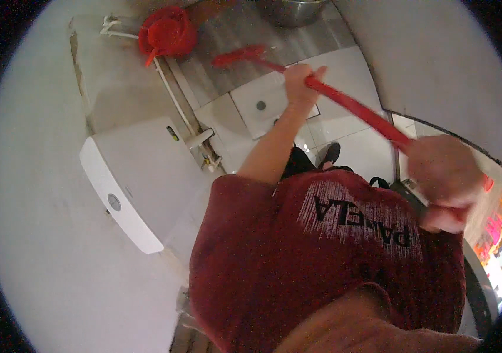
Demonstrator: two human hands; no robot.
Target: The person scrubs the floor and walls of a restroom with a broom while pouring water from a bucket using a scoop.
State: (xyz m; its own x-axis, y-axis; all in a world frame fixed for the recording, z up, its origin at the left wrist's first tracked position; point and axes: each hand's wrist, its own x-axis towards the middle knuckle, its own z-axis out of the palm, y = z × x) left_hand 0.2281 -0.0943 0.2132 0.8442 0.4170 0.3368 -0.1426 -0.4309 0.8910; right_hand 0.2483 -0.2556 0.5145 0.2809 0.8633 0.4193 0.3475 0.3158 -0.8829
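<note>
A long red pole (357, 106) runs slantwise across the view, with a blurred red head (238, 56) at its far end, over a grey striped surface; whether it is a brush or a squeegee, I cannot tell. My left hand (301, 86) is wrapped round the pole nearer that head. Toward the near end, my right hand (445, 176) grips it and is blurred by motion. A red plastic basin (185, 37) with a red dipper (163, 35) in it lies at the upper left, beyond the head.
A white toilet cistern (145, 181) is on the left, with white pipes (174, 97) running past it. White floor tiles (352, 145) surround a round drain (260, 106) in front of my feet. A metal pot (295, 13) stands at the top. A pale wall (431, 57) rises at the right.
</note>
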